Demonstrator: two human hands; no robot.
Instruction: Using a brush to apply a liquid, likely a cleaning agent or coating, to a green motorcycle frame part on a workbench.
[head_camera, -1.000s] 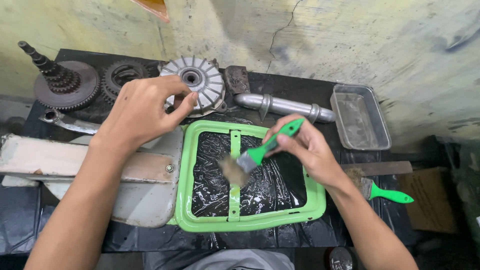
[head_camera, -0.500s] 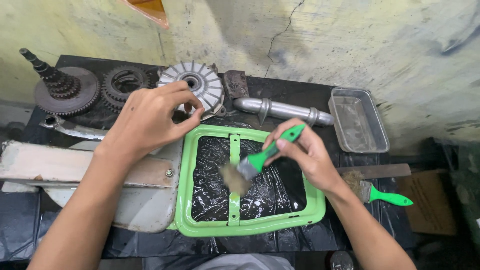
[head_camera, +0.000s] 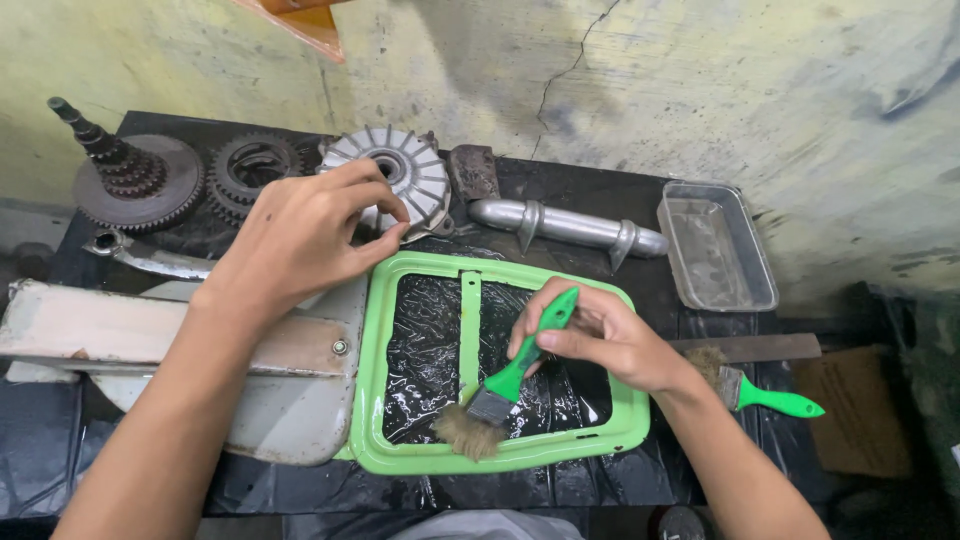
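Observation:
A bright green rectangular frame (head_camera: 380, 360) with a centre bar lies on black plastic sheeting. My right hand (head_camera: 600, 335) grips a green-handled paintbrush (head_camera: 510, 380); its bristles rest on the frame's near edge. My left hand (head_camera: 310, 235) hovers over the frame's upper-left corner, thumb and forefinger pinched together beside a round finned metal part (head_camera: 405, 170). Whether the fingers hold anything small is not visible.
Two toothed gears, one with a shaft (head_camera: 130, 180), stand at the back left. A grey metal tube (head_camera: 570, 225) and a clear empty tray (head_camera: 715, 245) lie behind the frame. A second green-handled brush (head_camera: 760, 395) lies at right. A worn pale panel (head_camera: 150, 340) lies left.
The brush has swept from the frame's middle down to its near edge. My left hand has stayed near the frame's upper-left corner, fingers closing into a pinch.

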